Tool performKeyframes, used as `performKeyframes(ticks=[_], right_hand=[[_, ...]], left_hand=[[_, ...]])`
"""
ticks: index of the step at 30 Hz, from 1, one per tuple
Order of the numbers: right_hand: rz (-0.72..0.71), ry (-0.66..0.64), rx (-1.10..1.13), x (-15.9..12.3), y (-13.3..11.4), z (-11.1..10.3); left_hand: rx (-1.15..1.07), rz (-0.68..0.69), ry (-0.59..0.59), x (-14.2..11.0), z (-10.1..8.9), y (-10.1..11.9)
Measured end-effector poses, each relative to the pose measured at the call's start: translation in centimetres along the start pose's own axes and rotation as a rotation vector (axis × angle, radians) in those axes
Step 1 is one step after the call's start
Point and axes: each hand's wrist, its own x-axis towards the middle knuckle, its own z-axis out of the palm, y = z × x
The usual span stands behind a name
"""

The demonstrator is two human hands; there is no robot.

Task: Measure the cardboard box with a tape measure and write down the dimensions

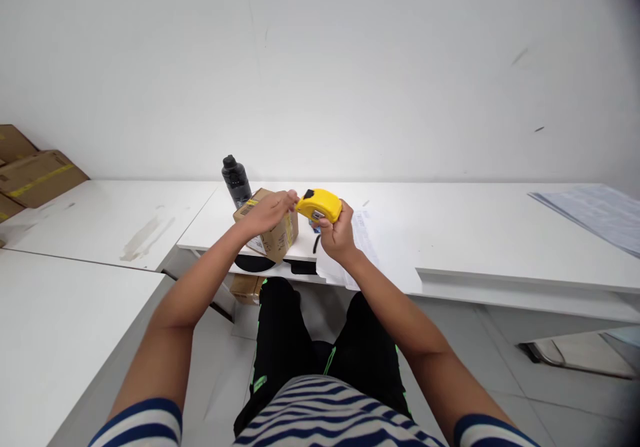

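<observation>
A yellow tape measure (320,205) with a black button is held up above the desk in my right hand (339,235), the fingers wrapped round its back and underside. A black strap hangs below it. My left hand (274,210) has its fingertips pinched at the front end of the tape measure, where the blade comes out; the blade's hook is hidden by the fingers. Beneath my left hand, a small cardboard box (286,236) with yellow tape and a white label sits near the desk's front edge, partly covered by the hand and forearm.
A dark bottle (236,179) stands behind the box. Printed papers (373,247) lie right of my right hand, and more sheets (593,210) are at the far right of the white desk (480,227). Cardboard boxes (43,177) are stacked far left. Another carton (246,288) is under the desk.
</observation>
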Motion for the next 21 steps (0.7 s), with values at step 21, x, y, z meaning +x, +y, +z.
performKeyframes(ticks=[21], right_hand=[[0.443,-0.065,-0.123,5.3,-0.5,5.3]], left_hand=[[-0.567,-0.642,0.578,-5.7,5.3,-10.6]])
